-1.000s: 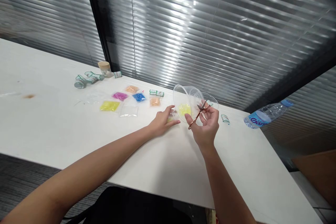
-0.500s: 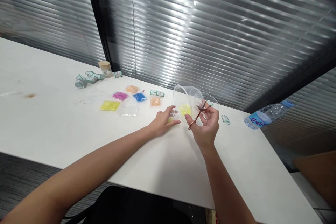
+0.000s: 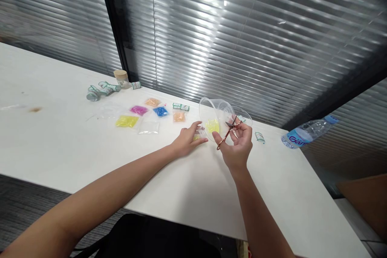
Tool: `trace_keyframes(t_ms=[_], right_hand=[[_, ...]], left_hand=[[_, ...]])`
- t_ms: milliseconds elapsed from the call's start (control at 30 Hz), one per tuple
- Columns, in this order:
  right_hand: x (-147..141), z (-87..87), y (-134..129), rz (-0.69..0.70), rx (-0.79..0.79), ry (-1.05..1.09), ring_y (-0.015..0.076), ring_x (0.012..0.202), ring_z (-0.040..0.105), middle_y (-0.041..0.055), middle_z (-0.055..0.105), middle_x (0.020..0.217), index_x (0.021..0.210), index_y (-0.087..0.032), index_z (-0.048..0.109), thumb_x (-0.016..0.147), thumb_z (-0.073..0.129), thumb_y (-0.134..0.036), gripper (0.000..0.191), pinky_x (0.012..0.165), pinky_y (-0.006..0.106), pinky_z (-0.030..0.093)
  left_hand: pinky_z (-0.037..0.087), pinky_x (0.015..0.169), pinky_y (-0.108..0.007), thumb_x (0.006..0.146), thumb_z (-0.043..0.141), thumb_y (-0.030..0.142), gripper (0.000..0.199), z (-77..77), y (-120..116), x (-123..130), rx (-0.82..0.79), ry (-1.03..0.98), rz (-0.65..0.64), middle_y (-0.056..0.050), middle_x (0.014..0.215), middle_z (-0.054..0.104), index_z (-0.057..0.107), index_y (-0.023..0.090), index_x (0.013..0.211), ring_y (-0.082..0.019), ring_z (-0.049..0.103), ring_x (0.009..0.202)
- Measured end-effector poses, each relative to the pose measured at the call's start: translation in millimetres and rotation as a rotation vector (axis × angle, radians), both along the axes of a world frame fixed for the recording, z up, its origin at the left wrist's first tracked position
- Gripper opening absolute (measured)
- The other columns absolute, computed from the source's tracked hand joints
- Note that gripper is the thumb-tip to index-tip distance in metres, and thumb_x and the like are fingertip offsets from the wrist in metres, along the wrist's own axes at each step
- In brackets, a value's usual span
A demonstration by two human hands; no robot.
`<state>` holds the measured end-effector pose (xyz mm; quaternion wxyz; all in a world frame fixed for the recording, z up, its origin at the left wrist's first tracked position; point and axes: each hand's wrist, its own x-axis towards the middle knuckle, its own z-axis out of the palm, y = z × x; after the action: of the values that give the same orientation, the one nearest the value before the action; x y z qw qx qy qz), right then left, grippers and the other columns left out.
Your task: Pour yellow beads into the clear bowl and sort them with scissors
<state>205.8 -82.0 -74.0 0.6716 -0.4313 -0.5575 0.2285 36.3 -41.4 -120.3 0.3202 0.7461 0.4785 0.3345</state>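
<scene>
A clear plastic cup lies tipped on its side, its wide mouth facing left, with yellow bits gathered inside the lower wall. My right hand is closed around the near side of the cup. A pair of copper-handled scissors hangs from its fingers too, the blades apart and pointing up. To the left, at the cup's mouth, my left hand curls its thumb and fingers round a small clear container with some yellow in it. My left fingers partly hide that container's shape.
Packets of yellow, magenta, blue and orange bits lie left of my hands, beside a clear packet. Behind are green-labelled rolls and a wooden-lidded jar. A water bottle lies by the right edge.
Almost nothing differs. The cup has shifted very slightly to the left, and both hands keep their hold.
</scene>
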Motion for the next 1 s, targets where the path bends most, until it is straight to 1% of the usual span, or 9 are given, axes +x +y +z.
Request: trace_keyframes(t_ms=[133, 300, 433, 500, 600, 667, 733, 800, 1000], right_hand=[[-0.1, -0.1, 0.4, -0.005, -0.002, 0.004, 0.0269, 0.129, 0.052, 0.0118, 0.056, 0.135, 0.102, -0.021, 0.049, 0.054, 0.084, -0.019, 0.06, 0.105, 0.052, 0.044], [0.2, 0.2, 1.0, -0.021, 0.001, 0.018, 0.0279, 0.129, 0.052, 0.0115, 0.054, 0.137, 0.102, -0.022, 0.048, 0.054, 0.084, -0.022, 0.06, 0.104, 0.055, 0.044], [-1.3, 2.1, -0.2, -0.026, -0.007, 0.036, 0.028, 0.13, 0.05, 0.0116, 0.053, 0.138, 0.1, -0.022, 0.046, 0.055, 0.085, -0.022, 0.059, 0.105, 0.054, 0.044], [-1.7, 2.5, 1.3, -0.039, -0.048, 0.091, 0.0283, 0.13, 0.051, 0.0128, 0.052, 0.138, 0.101, -0.022, 0.045, 0.057, 0.085, -0.026, 0.059, 0.104, 0.053, 0.045], [0.4, 2.1, 8.0, -0.075, -0.149, 0.257, 0.0271, 0.123, 0.057, 0.0131, 0.053, 0.136, 0.099, -0.022, 0.043, 0.06, 0.084, -0.035, 0.058, 0.102, 0.05, 0.048], [3.8, 1.5, 14.1, -0.097, -0.248, 0.392, 0.0246, 0.12, 0.059, 0.0109, 0.055, 0.133, 0.098, -0.022, 0.043, 0.063, 0.082, -0.043, 0.056, 0.101, 0.048, 0.049], [8.2, 0.9, 19.7, -0.082, -0.372, 0.516, 0.023, 0.119, 0.06, 0.0083, 0.057, 0.13, 0.096, -0.022, 0.044, 0.066, 0.077, -0.051, 0.053, 0.1, 0.047, 0.049], [12.3, 0.4, 23.6, -0.067, -0.444, 0.585, 0.0219, 0.12, 0.059, 0.0064, 0.058, 0.129, 0.095, -0.022, 0.044, 0.068, 0.074, -0.054, 0.052, 0.099, 0.046, 0.05], [16.6, 0.4, 25.7, -0.087, -0.38, 0.609, 0.0196, 0.119, 0.06, 0.0035, 0.058, 0.127, 0.094, -0.022, 0.043, 0.065, 0.079, -0.05, 0.054, 0.099, 0.042, 0.05]], left_hand=[[0.039, 0.104, -0.048, 0.085, 0.054, 0.06, 0.076, -0.9, -0.3, -0.2, 0.004, 0.003, 0.005, -0.016, 0.136, 0.055, 0.03, 0.017, 0.143, -0.031, 0.056, 0.117], [0.039, 0.103, -0.049, 0.085, 0.054, 0.06, 0.076, 0.4, -1.0, 0.0, 0.007, 0.009, 0.009, -0.016, 0.135, 0.057, 0.031, 0.018, 0.143, -0.031, 0.057, 0.116], [0.038, 0.104, -0.048, 0.085, 0.055, 0.059, 0.075, 1.5, -1.0, -0.2, 0.01, 0.004, 0.002, -0.015, 0.134, 0.057, 0.031, 0.017, 0.142, -0.031, 0.056, 0.118], [0.038, 0.105, -0.047, 0.085, 0.055, 0.059, 0.074, 0.9, -0.9, -0.3, 0.007, -0.004, -0.003, -0.014, 0.134, 0.057, 0.031, 0.018, 0.142, -0.03, 0.056, 0.119], [0.037, 0.106, -0.047, 0.085, 0.055, 0.058, 0.073, -1.2, -0.6, -0.4, 0.005, -0.004, -0.002, -0.013, 0.134, 0.058, 0.03, 0.02, 0.142, -0.03, 0.056, 0.118], [0.036, 0.106, -0.047, 0.085, 0.055, 0.058, 0.072, -2.5, -0.4, -0.5, 0.008, 0.002, 0.002, -0.012, 0.133, 0.058, 0.031, 0.02, 0.141, -0.029, 0.057, 0.117], [0.036, 0.106, -0.047, 0.086, 0.054, 0.058, 0.071, -3.1, -0.4, -0.6, 0.01, 0.001, 0.003, -0.011, 0.133, 0.059, 0.031, 0.02, 0.141, -0.029, 0.056, 0.116], [0.036, 0.106, -0.047, 0.086, 0.054, 0.058, 0.071, -2.9, -0.5, -0.7, 0.012, -0.004, 0.001, -0.01, 0.133, 0.059, 0.031, 0.019, 0.141, -0.029, 0.056, 0.117], [0.037, 0.106, -0.046, 0.085, 0.055, 0.058, 0.071, -1.4, 0.3, -0.6, 0.003, -0.006, 0.003, -0.011, 0.134, 0.058, 0.031, 0.02, 0.141, -0.029, 0.057, 0.115]])
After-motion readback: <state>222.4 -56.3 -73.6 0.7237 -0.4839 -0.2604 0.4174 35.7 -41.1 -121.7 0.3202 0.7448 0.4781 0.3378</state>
